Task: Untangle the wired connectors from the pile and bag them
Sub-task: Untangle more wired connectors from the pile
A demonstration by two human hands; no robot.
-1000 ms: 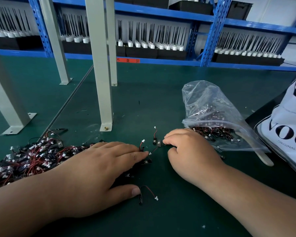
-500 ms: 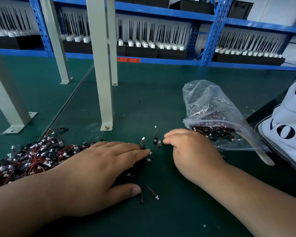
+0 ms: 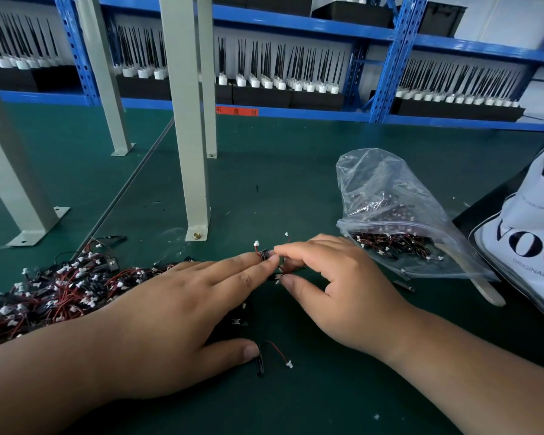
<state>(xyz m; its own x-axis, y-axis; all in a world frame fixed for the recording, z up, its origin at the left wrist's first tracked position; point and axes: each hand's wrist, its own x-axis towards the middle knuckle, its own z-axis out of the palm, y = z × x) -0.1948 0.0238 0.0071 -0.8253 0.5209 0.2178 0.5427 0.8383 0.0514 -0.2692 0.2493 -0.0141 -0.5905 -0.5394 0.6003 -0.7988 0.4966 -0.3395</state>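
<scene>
Pinch tight: my right hand (image 3: pixel 336 287) nips one wired connector (image 3: pixel 264 255) just left of the bag (image 3: pixel 390 196); left hand (image 3: pixel 182 309) flat, fingertips steadying it. The pile (image 3: pixel 54 290) lies well left. Untangling step, I reckon; next, lift clear, then bag.

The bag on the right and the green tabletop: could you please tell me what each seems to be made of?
The bag looks like thin, clear, glossy plastic film: it crinkles, glints, and the wired connectors show through it. The tabletop seems covered with a dark green matte mat, perhaps rubber or vinyl: it gives no sharp glare, but I cannot tell which.
</scene>
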